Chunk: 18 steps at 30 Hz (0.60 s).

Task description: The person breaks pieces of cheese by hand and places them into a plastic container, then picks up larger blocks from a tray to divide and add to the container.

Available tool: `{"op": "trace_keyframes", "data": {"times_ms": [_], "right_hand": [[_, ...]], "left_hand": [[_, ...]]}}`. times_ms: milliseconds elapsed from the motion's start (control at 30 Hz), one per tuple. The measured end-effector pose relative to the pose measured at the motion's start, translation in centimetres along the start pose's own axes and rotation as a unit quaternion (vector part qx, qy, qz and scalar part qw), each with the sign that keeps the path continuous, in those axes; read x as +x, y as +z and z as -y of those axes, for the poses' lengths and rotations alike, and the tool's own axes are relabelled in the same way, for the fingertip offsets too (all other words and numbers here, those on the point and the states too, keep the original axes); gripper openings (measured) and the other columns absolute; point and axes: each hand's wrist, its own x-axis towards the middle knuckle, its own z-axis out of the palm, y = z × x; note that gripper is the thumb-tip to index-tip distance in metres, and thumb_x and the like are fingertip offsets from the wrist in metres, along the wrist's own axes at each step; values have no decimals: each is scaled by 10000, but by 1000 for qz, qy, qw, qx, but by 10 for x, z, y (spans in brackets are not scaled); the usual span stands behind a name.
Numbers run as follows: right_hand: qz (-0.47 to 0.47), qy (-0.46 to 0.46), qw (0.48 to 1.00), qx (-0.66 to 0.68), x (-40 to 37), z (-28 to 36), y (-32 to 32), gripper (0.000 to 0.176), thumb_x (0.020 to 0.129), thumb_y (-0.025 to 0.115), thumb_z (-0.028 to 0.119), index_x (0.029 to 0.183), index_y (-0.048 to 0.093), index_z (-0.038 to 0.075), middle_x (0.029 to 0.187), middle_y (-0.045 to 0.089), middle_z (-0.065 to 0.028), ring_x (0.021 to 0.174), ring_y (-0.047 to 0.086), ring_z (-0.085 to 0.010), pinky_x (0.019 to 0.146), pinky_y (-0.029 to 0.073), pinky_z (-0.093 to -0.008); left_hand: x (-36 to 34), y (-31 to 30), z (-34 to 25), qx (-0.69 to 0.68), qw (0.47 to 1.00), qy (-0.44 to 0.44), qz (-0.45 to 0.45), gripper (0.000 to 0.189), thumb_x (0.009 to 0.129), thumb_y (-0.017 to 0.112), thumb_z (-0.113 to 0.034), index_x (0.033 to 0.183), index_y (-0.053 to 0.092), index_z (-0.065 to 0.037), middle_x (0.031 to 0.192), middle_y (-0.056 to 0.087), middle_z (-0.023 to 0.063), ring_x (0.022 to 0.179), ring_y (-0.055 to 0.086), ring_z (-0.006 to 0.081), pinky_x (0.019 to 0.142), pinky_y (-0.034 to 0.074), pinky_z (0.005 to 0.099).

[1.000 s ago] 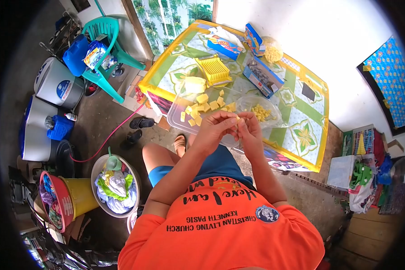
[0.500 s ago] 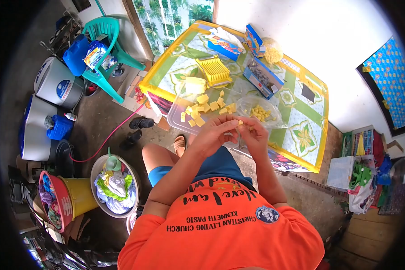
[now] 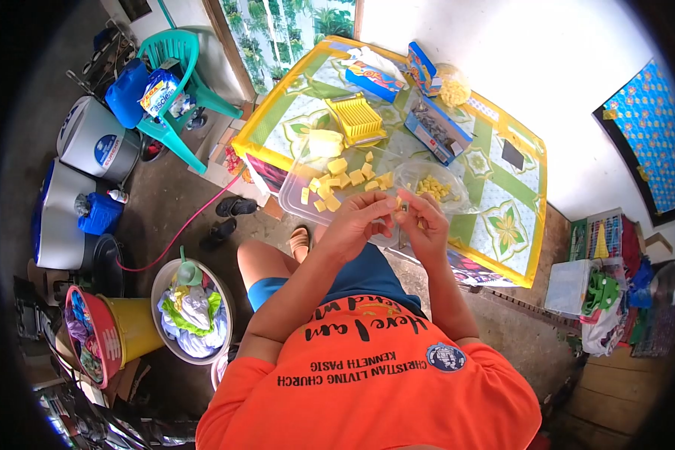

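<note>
My left hand [image 3: 361,220] and my right hand [image 3: 426,229] meet over the near edge of the table, fingertips pinched together. Between them is a small yellow piece [image 3: 400,213], mostly hidden by the fingers, with a shiny bit by the right fingertips that I cannot make out. Just beyond my left hand, a clear plastic tray [image 3: 291,196] holds loose yellow cubes [image 3: 342,178] and a larger pale yellow block [image 3: 326,142]. Beyond my right hand stands a clear round container [image 3: 469,196] with smaller yellow pieces [image 3: 432,186] in it.
Farther back on the table [image 3: 506,232] are a yellow slotted rack [image 3: 356,120], an open blue box [image 3: 436,131], another blue box [image 3: 375,81] and a bag of pale yellow pieces [image 3: 454,88]. A green chair [image 3: 174,52] and a laundry basin [image 3: 157,319] stand to the left.
My fingertips have shifted slightly around the small piece, and a shiny bit now shows by the right fingers. The tray and the round container have not moved.
</note>
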Motion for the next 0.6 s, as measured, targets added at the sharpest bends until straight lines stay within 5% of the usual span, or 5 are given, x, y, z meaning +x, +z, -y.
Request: {"op": "trace_keyframes", "data": {"times_ms": [600], "right_hand": [[3, -36, 999, -33, 3, 3, -1, 302, 776, 711, 51, 1076, 679, 50, 724, 490, -1, 625, 456, -84, 538, 357, -216]], "left_hand": [[-4, 2, -2, 26, 999, -9, 22, 214, 873, 652, -284, 935, 632, -80, 811, 606, -13, 727, 576, 80, 614, 489, 253]]}}
